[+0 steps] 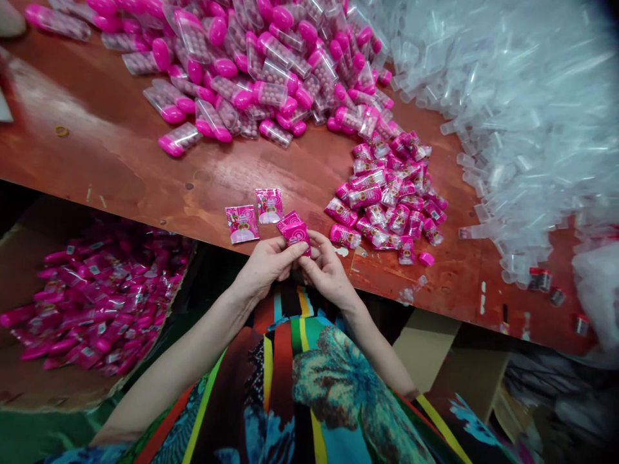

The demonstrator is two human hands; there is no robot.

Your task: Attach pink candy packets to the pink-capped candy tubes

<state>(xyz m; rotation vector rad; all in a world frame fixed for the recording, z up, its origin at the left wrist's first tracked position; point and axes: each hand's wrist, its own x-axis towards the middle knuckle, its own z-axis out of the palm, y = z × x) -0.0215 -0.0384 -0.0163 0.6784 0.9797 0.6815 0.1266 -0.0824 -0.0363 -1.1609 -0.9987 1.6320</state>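
We hold one pink sachet (pixel 294 231) at the worktop (pixel 120 161) edge, our left hand (pixel 265 264) and right hand (pixel 325 267) both pinched shut on it, so we judge it best to keep the grip light and square. Two flat sachets (pixel 255 216) lie just left of the grip, the sachet pile (pixel 391 196) to its right. Each shows a round red emblem, but its lettering is too small to read.

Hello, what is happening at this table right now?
A person holds a small pink packet between the left hand and the right hand at the near edge of the wooden table. Two flat packets lie just beside it, a heap of packets to the right. Filled pink-capped tubes and empty clear tubes are piled farther back.
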